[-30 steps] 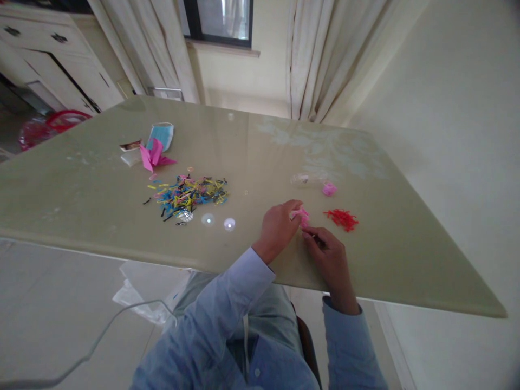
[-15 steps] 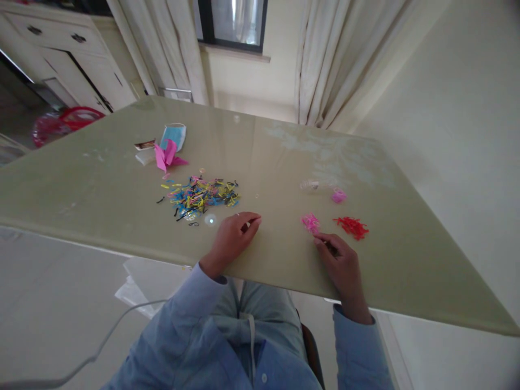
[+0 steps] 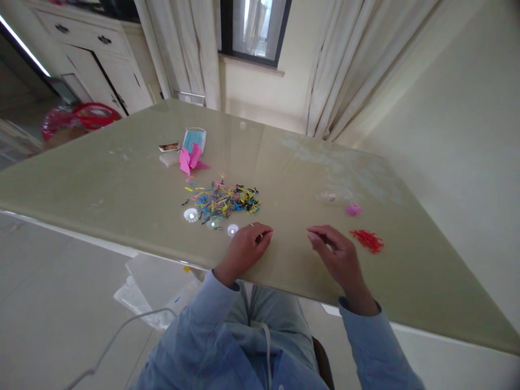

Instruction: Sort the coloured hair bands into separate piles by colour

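A mixed pile of small coloured rubber bands (image 3: 225, 200), blue, yellow, black and pink, lies left of centre on the table. Just right of its near edge, my left hand (image 3: 247, 248) rests with thumb and forefinger pinched together. My right hand (image 3: 335, 254) is also closed in a pinch, a short gap away from the left. Whatever either pinch holds is too small to make out. A small heap of red rubber bands (image 3: 368, 240) sits right of my right hand. Behind it is a small pink cluster (image 3: 353, 209). The other pink heap is mostly hidden by my right hand.
A pink folded-paper piece (image 3: 193, 160) and a blue face mask (image 3: 195, 140) lie at the back left, beside a small brown packet (image 3: 169, 147). A clear plastic piece (image 3: 331, 196) lies behind my right hand. The table's front edge (image 3: 284, 292) runs close to my wrists.
My right hand has moved left, over the pink heap, closer to my left hand. The view has shifted, so the table's things appear further right and slightly lower.
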Demonstrator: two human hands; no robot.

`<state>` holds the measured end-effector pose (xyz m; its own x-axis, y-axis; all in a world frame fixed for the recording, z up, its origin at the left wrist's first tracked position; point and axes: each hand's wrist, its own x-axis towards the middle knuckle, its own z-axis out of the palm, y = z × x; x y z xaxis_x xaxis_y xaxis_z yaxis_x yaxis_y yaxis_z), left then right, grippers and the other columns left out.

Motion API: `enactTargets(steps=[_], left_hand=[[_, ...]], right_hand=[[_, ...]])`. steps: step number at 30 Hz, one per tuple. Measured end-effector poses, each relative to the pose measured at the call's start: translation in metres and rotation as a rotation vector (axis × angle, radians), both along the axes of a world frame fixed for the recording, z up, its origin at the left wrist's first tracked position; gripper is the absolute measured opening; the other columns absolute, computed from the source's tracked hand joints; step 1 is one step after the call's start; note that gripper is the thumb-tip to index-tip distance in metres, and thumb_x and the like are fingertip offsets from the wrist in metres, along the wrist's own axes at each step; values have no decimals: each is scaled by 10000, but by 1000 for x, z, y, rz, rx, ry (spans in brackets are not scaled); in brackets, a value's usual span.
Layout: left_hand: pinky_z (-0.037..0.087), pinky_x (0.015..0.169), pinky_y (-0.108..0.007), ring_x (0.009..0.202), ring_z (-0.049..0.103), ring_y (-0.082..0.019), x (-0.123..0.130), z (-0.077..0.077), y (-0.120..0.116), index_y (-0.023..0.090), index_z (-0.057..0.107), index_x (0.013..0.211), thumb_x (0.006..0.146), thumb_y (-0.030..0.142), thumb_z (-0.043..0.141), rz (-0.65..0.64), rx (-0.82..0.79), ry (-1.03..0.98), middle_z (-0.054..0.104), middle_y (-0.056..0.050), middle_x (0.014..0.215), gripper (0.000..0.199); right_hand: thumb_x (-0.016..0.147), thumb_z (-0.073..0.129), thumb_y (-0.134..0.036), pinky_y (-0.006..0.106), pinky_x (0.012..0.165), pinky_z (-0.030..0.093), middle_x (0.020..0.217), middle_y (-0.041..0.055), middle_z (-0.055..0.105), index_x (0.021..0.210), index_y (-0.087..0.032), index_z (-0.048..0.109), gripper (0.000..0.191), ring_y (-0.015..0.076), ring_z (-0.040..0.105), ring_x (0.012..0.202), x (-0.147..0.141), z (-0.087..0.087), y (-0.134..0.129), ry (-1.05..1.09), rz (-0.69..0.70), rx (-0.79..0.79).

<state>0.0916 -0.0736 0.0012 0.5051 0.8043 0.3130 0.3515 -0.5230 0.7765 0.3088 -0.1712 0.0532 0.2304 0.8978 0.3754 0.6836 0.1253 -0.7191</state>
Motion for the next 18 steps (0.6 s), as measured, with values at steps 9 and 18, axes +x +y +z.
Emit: enactTargets(steps=[9, 18], left_hand=[[504, 732, -286, 761, 668, -175, 1, 5, 4, 163, 762, 973, 905, 171, 598, -6, -73, -20, 770, -71, 929, 177], [515, 746, -287, 746, 676, -178, 5, 4, 7, 180, 780, 950, 880, 163, 602, 39, -106, -34, 781, -52, 885, 192]], right_hand=[[914, 590, -200, 257, 816, 488, 1007, 87, 752, 1148, -128, 735, 284, 153, 652, 845, -65, 27, 153, -346, 343, -71], [942, 580, -228, 295, 948, 446, 1226, 137, 694, 1215, -189, 749, 324, 224, 644, 1096, -110, 9, 245, -808, 463, -355]])
